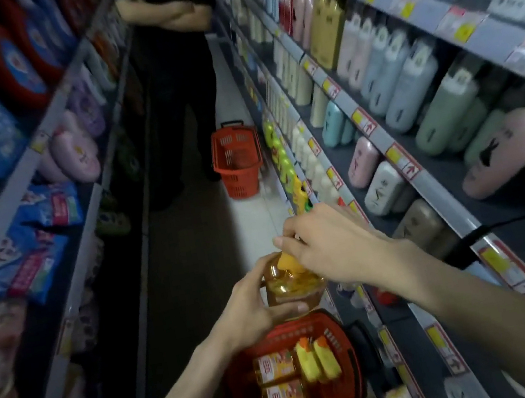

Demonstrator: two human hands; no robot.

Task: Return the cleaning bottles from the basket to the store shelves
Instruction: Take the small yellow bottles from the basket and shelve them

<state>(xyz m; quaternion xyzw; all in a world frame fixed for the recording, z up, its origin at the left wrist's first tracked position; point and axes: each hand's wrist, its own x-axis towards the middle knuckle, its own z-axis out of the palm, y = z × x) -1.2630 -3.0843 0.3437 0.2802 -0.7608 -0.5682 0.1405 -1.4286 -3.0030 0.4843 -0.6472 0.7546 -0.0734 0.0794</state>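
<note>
An amber bottle with a yellow-orange cap hangs above the red basket at the bottom centre. My left hand grips its body from the left. My right hand pinches its cap from above. Inside the basket lie two amber bottles with red-and-white labels and two with yellow caps. The store shelves on the right carry rows of pastel bottles, with yellow-green bottles lower down.
A second red basket stands on the aisle floor farther ahead. A person in dark clothes stands beyond it with arms crossed. Shelves on the left hold detergent bags and jugs. The aisle is narrow.
</note>
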